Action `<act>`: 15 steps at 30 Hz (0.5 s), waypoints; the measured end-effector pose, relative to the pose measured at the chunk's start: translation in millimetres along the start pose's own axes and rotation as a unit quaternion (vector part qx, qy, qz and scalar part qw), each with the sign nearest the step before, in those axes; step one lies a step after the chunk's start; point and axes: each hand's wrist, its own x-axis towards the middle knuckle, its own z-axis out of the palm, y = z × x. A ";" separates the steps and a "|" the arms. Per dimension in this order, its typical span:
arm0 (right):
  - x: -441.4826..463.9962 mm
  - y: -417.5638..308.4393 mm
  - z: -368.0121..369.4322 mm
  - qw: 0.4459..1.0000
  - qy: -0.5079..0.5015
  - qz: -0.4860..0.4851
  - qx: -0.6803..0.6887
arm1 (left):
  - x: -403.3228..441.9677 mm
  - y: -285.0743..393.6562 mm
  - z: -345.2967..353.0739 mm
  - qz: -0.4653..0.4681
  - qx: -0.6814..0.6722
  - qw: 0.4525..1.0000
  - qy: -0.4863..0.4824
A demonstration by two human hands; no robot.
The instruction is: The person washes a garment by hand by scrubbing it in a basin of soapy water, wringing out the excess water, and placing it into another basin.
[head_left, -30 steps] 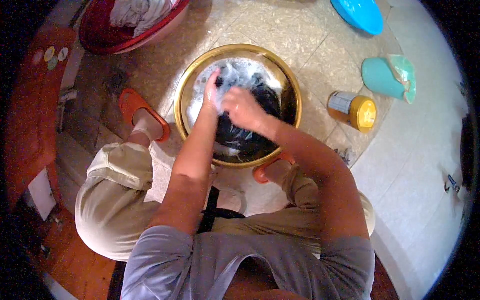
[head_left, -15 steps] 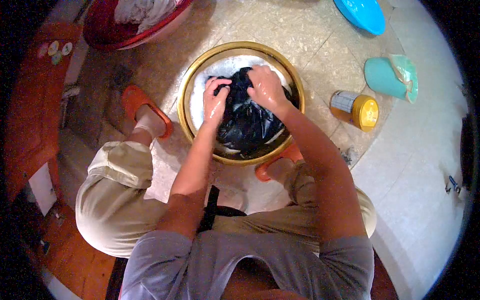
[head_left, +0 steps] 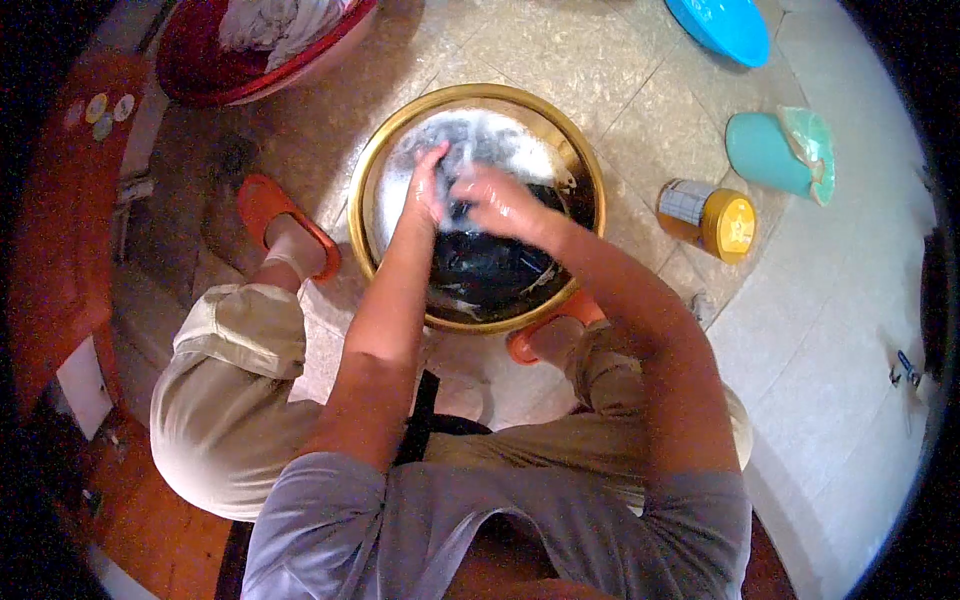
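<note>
A gold-rimmed metal basin (head_left: 363,160) stands on the floor, with whitish suds and wet black cloth (head_left: 490,268) in it. My left hand (head_left: 427,185) is over the left part of the basin, its thumb side up, against the sudsy cloth. Just to its right, my right hand (head_left: 500,203) is at the cloth with fingers curled and blurred by motion. Suds and blur hide what the fingers of both hands grip.
A red tub (head_left: 205,75) with pale cloth (head_left: 285,28) is at the upper left. On the right are a blue basin (head_left: 722,28), a turquoise container (head_left: 765,152) and a yellow-lidded jar (head_left: 735,227). Orange slippers (head_left: 262,203) are beside the basin.
Half a second ago the hands were apart on the bunched black cloth; now they are close together. My right hand has moved down and left, and the cloth lies lower in the basin.
</note>
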 end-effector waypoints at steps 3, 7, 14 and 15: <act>-12.3 -60.7 5.2 0.993 0.015 -0.117 -0.028 | -26.3 -12.5 13.6 0.104 -0.071 0.987 -0.104; -11.7 -55.8 17.3 0.992 0.071 -0.071 -0.077 | 37.6 -86.5 -53.0 0.169 0.065 0.970 -0.163; -3.2 12.2 -20.7 0.963 0.093 0.182 -0.177 | -9.2 -27.1 -25.7 0.178 0.076 0.981 -0.006; -5.3 13.8 -24.9 0.967 0.064 0.162 -0.186 | -6.3 -15.8 -29.4 0.256 0.219 0.941 -0.015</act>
